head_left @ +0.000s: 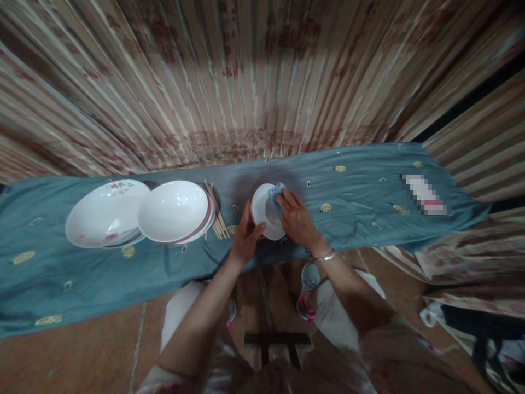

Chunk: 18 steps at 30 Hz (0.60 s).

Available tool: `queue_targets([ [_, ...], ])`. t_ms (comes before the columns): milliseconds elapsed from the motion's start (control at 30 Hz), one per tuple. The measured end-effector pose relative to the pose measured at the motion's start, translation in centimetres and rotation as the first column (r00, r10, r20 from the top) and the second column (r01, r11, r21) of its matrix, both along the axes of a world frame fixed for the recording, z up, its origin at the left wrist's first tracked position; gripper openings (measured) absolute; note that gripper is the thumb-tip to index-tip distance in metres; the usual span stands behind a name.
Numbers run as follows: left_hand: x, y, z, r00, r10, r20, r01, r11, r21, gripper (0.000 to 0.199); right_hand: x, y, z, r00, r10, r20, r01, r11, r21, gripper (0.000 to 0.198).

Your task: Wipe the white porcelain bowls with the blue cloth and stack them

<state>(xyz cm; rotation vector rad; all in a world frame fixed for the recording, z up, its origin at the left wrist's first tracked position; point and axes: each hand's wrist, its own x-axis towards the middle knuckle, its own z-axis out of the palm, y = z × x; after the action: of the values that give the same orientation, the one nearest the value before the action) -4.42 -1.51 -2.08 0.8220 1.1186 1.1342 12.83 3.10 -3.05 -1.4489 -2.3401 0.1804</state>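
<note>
Near the middle of the frame, the left hand (246, 236) is curling partway closed around the left side of a small white bowl (264, 203), its thumb lying over the lower rim. The right hand (298, 218) is bending its fingers over a crumpled blue patterned cloth (276, 192) and is pressing it against the bowl's upper right side. A silvery bracelet (327, 255) is circling the right wrist. The bowl is sitting at the centre of the frame, above the bench (356, 191), which is wearing a teal cover with yellow and white motifs.

Just left of the left hand, several wooden chopsticks (219, 218) are lying in a loose bunch. Beside them, a stack of white bowls (174, 208) is standing left of centre, and farther left a stack of larger floral bowls (107, 213) is resting close against it. Toward the right end of the bench, a pixelated object (424, 194) is lying, too obscured to identify. Pleated curtains (254, 82) are filling the upper frame; a grey shoe (310, 276) is showing below the bench.
</note>
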Motion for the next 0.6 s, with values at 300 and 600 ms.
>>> queue_targets([
  [300, 0.1, 0.1, 0.0, 1.0, 0.013, -0.008, -0.013, 1.0, -0.002, 0.096, 1.0, -0.7, 0.0, 0.99, -0.033, 0.135, 0.036, 0.999, -0.025, 0.047],
  [600, 0.1, 0.1, 0.2, 1.0, 0.013, 0.012, -0.012, 0.999, -0.03, 0.106, 1.1, -1.5, 0.9, 0.971, -0.037, 0.237, 0.046, 0.998, -0.032, 0.034],
])
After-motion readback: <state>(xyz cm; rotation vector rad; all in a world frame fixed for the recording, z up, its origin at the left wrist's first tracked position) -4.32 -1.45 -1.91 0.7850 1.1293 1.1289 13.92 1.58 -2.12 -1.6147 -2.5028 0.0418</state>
